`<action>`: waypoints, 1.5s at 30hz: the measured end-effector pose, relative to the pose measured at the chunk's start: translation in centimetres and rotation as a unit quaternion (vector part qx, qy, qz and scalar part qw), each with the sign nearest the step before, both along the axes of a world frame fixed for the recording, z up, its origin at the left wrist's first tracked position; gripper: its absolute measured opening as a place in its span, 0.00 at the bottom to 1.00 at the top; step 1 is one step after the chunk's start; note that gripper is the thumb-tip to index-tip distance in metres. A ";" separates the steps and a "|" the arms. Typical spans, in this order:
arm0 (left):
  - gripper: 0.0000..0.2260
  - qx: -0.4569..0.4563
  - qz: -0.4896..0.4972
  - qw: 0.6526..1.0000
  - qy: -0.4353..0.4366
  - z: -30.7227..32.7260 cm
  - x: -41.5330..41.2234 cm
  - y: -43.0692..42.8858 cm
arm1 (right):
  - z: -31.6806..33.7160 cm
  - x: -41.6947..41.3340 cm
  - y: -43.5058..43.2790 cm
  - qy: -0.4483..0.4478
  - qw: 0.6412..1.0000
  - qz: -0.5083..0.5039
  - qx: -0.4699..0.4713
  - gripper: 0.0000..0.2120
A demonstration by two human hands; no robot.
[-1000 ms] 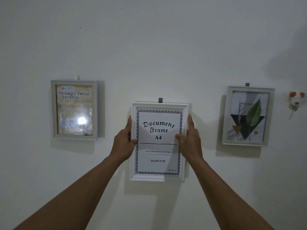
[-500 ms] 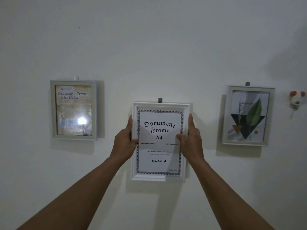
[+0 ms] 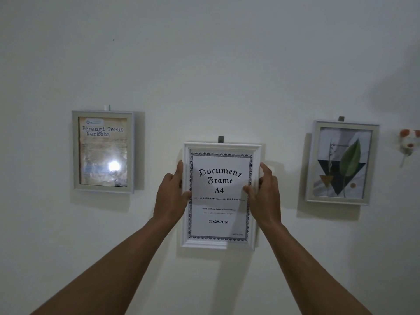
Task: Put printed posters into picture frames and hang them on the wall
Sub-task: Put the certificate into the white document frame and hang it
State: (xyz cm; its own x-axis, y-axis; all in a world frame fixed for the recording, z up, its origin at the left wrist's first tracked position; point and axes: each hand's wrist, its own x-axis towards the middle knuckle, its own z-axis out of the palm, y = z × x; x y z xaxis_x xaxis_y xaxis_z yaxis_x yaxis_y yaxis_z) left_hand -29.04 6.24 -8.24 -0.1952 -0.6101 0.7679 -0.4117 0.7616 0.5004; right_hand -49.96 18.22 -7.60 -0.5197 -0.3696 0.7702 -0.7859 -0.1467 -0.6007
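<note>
— Three frames sit in a row against the plain pale wall (image 3: 204, 64). Which one is being handled?

— The middle one, a white moulded rectangular picture frame (image 3: 218, 243). It is upright, flat to the wall and lower than its neighbours. Its top edge lies just under a small grey hook (image 3: 221, 139); I cannot tell whether it hangs from it.

— And the grip?

— Both are closed on it. The left hand (image 3: 171, 196) holds the left rail, thumb over the front, fingers round the outer edge. The right hand (image 3: 264, 196) holds the right rail likewise, its thumb reaching the printed white sheet (image 3: 219, 178) that reads "Document Frame A4".

— The others?

— Well to the left is a grey frame (image 3: 76, 153) with a brownish "Perangi Terus Narkoba" poster (image 3: 102, 142), glare on its glass. To the right is a grey frame (image 3: 309, 162) with a green leaf print (image 3: 351, 160). Beyond it is a small white and orange-brown wall object (image 3: 409, 142).
</note>
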 end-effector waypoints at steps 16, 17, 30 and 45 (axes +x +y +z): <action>0.43 -0.019 -0.014 1.000 0.006 -0.3 -0.2 -0.2 | -1.6 -0.5 0.1 0.084 0.994 -0.014 0.066 0.36; 0.43 -0.016 -0.014 1.000 0.005 -0.3 -0.2 -0.1 | -1.6 -0.5 0.2 0.084 0.994 -0.012 0.067 0.36; 0.35 -0.021 -0.017 1.000 -0.004 0.6 1.2 3.7 | -0.2 1.0 5.0 0.069 0.989 -0.010 0.129 0.33; 0.19 -0.014 -0.175 0.978 -0.113 5.6 -7.1 16.0 | 3.7 -4.0 21.3 0.046 0.946 -0.172 0.272 0.24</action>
